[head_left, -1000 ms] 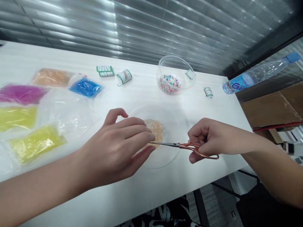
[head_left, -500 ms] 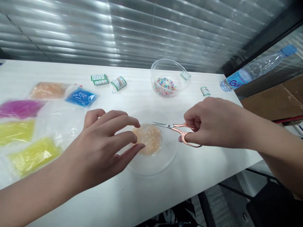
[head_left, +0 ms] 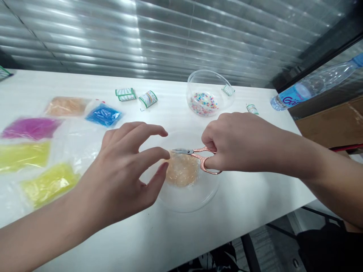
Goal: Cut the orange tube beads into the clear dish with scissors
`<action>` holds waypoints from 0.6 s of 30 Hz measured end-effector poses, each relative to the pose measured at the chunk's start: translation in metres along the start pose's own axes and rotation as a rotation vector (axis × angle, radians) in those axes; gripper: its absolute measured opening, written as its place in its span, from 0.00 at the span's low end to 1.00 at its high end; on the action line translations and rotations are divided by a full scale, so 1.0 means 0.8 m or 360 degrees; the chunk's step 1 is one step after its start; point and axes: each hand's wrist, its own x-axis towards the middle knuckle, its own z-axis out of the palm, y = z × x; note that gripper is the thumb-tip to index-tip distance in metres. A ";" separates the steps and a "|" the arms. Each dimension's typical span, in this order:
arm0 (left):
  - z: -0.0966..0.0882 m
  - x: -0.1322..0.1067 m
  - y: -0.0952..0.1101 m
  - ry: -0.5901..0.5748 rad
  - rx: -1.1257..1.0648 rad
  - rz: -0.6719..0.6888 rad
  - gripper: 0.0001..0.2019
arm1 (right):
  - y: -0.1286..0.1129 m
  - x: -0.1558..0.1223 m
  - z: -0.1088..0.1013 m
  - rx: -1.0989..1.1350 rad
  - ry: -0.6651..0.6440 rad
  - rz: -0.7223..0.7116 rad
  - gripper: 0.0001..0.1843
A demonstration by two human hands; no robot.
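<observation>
A blue-capped bottle (head_left: 297,94) stands near grey blinds (head_left: 161,41).

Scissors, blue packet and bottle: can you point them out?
Scissors (head_left: 191,152): head view, on the pivot.
Blue packet (head_left: 104,115): head view, middle of its upper side.
Bottle (head_left: 300,91): head view, on the label.

Head-worn camera: faces forward and down, close above white flat tabletop (head_left: 127,241) (bare left hand (head_left: 121,166) and bare right hand (head_left: 241,142) fall mid-view); grey horizontal-slat blinds (head_left: 170,41) bound the scene's far side.
</observation>
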 end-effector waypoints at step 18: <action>0.003 -0.003 -0.003 0.0004 0.0092 -0.0054 0.09 | 0.044 -0.024 0.010 0.0874 -0.0411 0.0240 0.18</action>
